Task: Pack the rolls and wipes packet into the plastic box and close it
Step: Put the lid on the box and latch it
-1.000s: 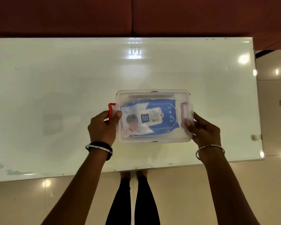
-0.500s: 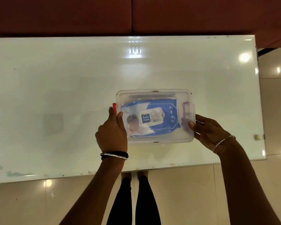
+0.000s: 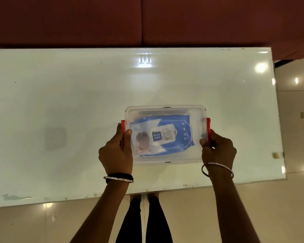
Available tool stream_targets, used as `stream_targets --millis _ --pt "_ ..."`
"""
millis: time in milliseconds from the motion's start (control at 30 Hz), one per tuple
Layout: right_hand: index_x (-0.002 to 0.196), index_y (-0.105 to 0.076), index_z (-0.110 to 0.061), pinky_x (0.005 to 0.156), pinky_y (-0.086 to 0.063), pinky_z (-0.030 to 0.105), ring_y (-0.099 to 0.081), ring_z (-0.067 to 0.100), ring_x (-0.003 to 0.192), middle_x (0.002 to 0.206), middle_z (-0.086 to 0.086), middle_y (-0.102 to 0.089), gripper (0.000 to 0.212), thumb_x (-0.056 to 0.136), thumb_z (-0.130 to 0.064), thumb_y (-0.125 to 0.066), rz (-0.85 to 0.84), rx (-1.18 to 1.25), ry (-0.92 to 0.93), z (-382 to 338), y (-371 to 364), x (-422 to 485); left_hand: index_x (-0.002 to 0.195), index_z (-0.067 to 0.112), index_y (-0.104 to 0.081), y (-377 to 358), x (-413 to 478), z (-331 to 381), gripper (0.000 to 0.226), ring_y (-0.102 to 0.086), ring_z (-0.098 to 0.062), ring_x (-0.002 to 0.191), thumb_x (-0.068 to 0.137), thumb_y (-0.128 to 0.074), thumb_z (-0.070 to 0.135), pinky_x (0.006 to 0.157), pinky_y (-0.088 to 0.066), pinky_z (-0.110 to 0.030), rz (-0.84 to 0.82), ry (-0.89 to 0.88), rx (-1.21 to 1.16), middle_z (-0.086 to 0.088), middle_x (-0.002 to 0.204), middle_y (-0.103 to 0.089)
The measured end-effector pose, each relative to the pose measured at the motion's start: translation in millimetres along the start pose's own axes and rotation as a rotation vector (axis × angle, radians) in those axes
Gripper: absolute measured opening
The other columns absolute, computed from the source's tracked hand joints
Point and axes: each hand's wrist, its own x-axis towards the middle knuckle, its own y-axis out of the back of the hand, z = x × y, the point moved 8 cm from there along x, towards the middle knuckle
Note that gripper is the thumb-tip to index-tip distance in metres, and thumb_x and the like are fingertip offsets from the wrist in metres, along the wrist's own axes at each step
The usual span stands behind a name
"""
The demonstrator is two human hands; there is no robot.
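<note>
A clear plastic box (image 3: 167, 111) with its clear lid on stands on the white glass table (image 3: 60, 111), near the front edge. Through the lid I see the blue wipes packet (image 3: 174, 125) lying flat inside. The rolls are hidden under the packet. My left hand (image 3: 115, 153) grips the box's left end, thumb on the lid, fingers over the red left latch (image 3: 123, 126). My right hand (image 3: 218, 151) grips the right end, pressing on the red right latch (image 3: 208, 130), which stands flat against the box side.
The table's right edge lies about a hand's width beyond the box, its front edge just behind my wrists. A dark red wall or sofa back (image 3: 147, 20) runs along the far side. Tiled floor (image 3: 297, 120) and my legs (image 3: 144, 220) show below.
Both hands have closed tighter on the box ends. The right latch has swung from its open, see-through position to flat red against the box. The left latch is also pressed against the side.
</note>
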Motion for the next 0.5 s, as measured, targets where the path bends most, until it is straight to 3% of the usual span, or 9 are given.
stream_targets --millis 100,267,400,500 --pt "0.121 -0.069 -0.009 0.080 -0.040 0.024 -0.070 0.038 0.090 0.095 0.017 -0.076 0.038 0.083 0.000 -0.068 -0.010 -0.027 0.007 -11.2 -3.1 -2.7 0.120 0.010 -0.067 7.7 4.6 -2.6 0.035 -0.049 -0.013 0.048 0.090 -0.064 0.026 0.049 -0.026 -0.009 0.011 -0.011 -0.023 -0.013 0.065 -0.073" --pt "0.127 -0.066 -0.013 0.086 -0.038 0.013 -0.070 0.027 0.102 0.109 0.009 -0.075 0.044 0.084 -0.004 -0.070 -0.009 0.054 0.053 -52.3 -9.2 5.9 0.120 0.008 -0.066 32.1 22.6 -7.1 0.035 -0.056 -0.015 0.055 0.089 -0.067 0.024 0.052 -0.035 -0.010 0.107 -0.025 -0.092 -0.015 0.073 -0.075" --pt "0.126 -0.066 -0.015 0.087 -0.040 0.018 -0.070 0.028 0.102 0.109 0.009 -0.075 0.042 0.085 -0.007 -0.069 -0.027 0.062 0.083 -79.1 -14.8 22.4 0.121 0.010 -0.066 36.3 50.9 -0.6 0.035 -0.058 -0.012 0.060 0.089 -0.066 0.026 0.054 -0.031 -0.003 0.132 -0.064 -0.084 -0.016 0.080 -0.076" --pt "0.127 -0.066 -0.014 0.094 -0.043 0.021 -0.069 0.027 0.106 0.113 0.009 -0.074 0.042 0.086 -0.008 -0.069 -0.048 0.061 0.060 -80.3 -19.8 30.6 0.121 0.010 -0.066 29.2 66.5 3.5 0.036 -0.061 -0.016 0.059 0.089 -0.066 0.027 0.054 -0.034 -0.008 0.115 -0.097 -0.068 -0.017 0.081 -0.076"
